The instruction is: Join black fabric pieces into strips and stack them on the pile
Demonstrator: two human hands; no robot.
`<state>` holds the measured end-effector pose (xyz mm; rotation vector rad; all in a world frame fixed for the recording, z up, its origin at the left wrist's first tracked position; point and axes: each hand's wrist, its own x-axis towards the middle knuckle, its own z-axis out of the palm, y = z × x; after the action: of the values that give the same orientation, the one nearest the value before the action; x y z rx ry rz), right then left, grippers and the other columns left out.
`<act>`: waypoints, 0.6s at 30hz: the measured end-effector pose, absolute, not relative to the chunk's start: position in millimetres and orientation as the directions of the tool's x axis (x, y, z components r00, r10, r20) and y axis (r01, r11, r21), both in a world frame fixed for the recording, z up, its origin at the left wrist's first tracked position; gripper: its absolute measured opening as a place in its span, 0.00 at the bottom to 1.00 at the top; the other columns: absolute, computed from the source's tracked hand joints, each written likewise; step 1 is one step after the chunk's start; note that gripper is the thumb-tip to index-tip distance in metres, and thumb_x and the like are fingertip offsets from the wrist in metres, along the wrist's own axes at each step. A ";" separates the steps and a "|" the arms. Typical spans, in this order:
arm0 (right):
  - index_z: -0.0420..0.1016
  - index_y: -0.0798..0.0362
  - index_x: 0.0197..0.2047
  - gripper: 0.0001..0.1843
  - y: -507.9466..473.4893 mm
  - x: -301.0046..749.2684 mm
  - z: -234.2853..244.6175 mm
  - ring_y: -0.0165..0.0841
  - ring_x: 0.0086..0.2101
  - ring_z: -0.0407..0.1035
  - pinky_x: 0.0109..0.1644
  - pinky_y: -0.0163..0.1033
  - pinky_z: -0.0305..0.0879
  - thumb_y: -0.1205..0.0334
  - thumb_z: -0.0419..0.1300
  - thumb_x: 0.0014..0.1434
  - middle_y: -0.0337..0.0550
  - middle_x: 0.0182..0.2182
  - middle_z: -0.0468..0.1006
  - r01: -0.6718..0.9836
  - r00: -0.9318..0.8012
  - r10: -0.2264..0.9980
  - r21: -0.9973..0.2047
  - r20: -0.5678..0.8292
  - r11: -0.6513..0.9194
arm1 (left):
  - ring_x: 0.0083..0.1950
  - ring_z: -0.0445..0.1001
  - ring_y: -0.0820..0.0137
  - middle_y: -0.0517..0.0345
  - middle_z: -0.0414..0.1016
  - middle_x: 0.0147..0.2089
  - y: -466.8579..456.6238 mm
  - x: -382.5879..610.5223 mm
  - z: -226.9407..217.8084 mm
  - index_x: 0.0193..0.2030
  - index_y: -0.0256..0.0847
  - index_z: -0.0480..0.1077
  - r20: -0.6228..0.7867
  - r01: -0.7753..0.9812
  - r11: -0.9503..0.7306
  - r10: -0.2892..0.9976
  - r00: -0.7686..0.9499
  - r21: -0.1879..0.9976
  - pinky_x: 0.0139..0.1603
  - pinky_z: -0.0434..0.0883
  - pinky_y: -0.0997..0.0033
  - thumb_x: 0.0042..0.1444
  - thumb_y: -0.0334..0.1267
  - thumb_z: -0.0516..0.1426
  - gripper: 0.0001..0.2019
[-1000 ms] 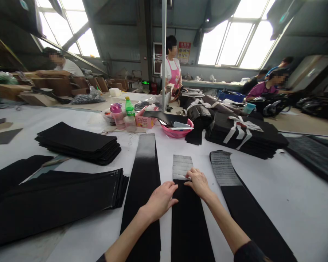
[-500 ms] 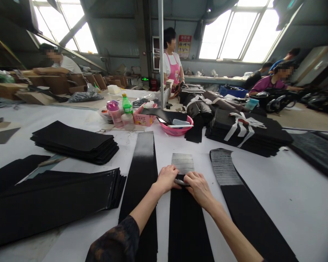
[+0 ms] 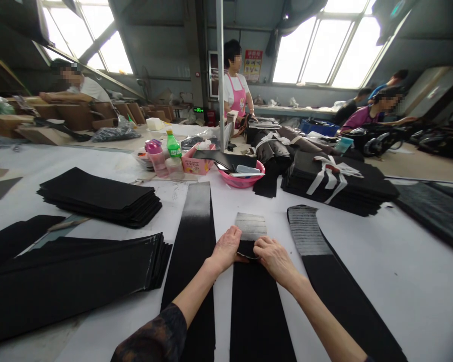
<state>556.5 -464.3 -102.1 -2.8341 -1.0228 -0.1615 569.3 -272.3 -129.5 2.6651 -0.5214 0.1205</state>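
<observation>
In the head view, a stack of long black strips (image 3: 258, 311) lies lengthwise in front of me, its far end a pale grey band (image 3: 250, 224). Across it, just short of the band, sits a short black piece (image 3: 246, 248) with a light, rough near edge. My left hand (image 3: 227, 246) is closed on the left side of this piece, thumb underneath. From the right, my right hand (image 3: 275, 255) pinches its other side with bent fingers. To the left runs another grey-ended black strip stack (image 3: 191, 261). A third strip stack (image 3: 335, 271), striped grey at its end, curves to the right.
Black sheet stacks (image 3: 98, 196) and long black panels (image 3: 79, 281) occupy the left of the white table (image 3: 419, 281). Beyond are a pink basin (image 3: 241, 180), a green bottle (image 3: 173, 144) and a tied black bundle (image 3: 343, 181). A person in a pink apron (image 3: 236, 93) stands behind.
The short black piece was curled with its pale underside showing; now it lies flatter, its dark face visible between my hands. Both hands stay on it, and the view has shifted slightly.
</observation>
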 end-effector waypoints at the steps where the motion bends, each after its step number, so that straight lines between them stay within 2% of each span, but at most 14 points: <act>1: 0.69 0.51 0.31 0.09 -465.5 553.4 -101.1 0.33 0.40 0.65 0.40 0.38 0.56 0.74 0.58 0.59 0.37 0.33 0.73 0.664 0.745 0.652 -0.071 0.140 -0.744 | 0.49 0.69 0.62 0.54 0.64 0.51 -270.9 569.1 -129.5 0.46 0.41 0.64 0.163 -0.389 -0.839 -0.353 0.921 0.380 0.52 0.69 0.62 0.33 0.47 0.72 0.34; 3: 0.67 0.51 0.30 0.09 -467.5 547.5 -98.5 0.34 0.39 0.65 0.41 0.39 0.56 0.71 0.57 0.62 0.37 0.29 0.72 0.697 0.714 0.685 -0.047 0.145 -0.716 | 0.51 0.68 0.60 0.52 0.64 0.52 -267.7 568.9 -129.3 0.44 0.41 0.67 0.166 -0.408 -0.838 -0.372 0.913 0.363 0.56 0.65 0.60 0.32 0.49 0.72 0.32; 6: 0.67 0.51 0.31 0.09 -470.8 539.5 -93.2 0.35 0.41 0.65 0.44 0.40 0.56 0.67 0.56 0.64 0.38 0.30 0.72 0.706 0.702 0.691 -0.036 0.175 -0.708 | 0.56 0.64 0.54 0.48 0.64 0.54 -262.3 569.4 -129.0 0.42 0.41 0.70 0.169 -0.422 -0.841 -0.386 0.907 0.338 0.59 0.62 0.55 0.27 0.53 0.73 0.34; 9: 0.66 0.52 0.32 0.08 -476.6 529.5 -88.5 0.35 0.44 0.65 0.47 0.40 0.56 0.69 0.58 0.63 0.38 0.32 0.73 0.703 0.708 0.681 -0.087 0.190 -0.706 | 0.56 0.63 0.51 0.46 0.65 0.53 -257.9 569.8 -129.7 0.44 0.42 0.72 0.164 -0.430 -0.842 -0.398 0.903 0.326 0.58 0.62 0.53 0.21 0.57 0.72 0.39; 12: 0.66 0.51 0.32 0.07 -485.7 519.4 -89.6 0.34 0.39 0.66 0.45 0.40 0.56 0.68 0.61 0.60 0.37 0.32 0.73 0.669 0.742 0.645 -0.148 0.180 -0.728 | 0.53 0.65 0.53 0.49 0.67 0.49 -258.6 568.1 -131.1 0.45 0.42 0.71 0.165 -0.439 -0.836 -0.407 0.898 0.329 0.57 0.63 0.54 0.19 0.58 0.72 0.42; 14: 0.67 0.50 0.32 0.07 -492.6 516.2 -95.1 0.33 0.36 0.66 0.42 0.40 0.58 0.66 0.63 0.58 0.36 0.32 0.73 0.604 0.797 0.580 -0.236 0.170 -0.761 | 0.52 0.66 0.54 0.50 0.67 0.48 -262.6 564.9 -131.9 0.45 0.41 0.70 0.176 -0.436 -0.834 -0.399 0.900 0.339 0.58 0.62 0.55 0.19 0.58 0.72 0.43; 18: 0.71 0.49 0.33 0.04 -505.3 523.2 -111.5 0.32 0.33 0.69 0.37 0.36 0.61 0.62 0.63 0.56 0.35 0.32 0.75 0.355 0.923 0.369 -0.598 0.105 -0.719 | 0.55 0.64 0.55 0.49 0.64 0.53 -274.0 553.8 -133.5 0.51 0.40 0.63 0.219 -0.382 -0.844 -0.320 0.922 0.377 0.60 0.61 0.54 0.27 0.51 0.73 0.43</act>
<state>523.2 -505.3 -111.5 -2.4359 -0.5134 0.0292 553.8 -274.0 -133.5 2.6603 -0.5094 0.2058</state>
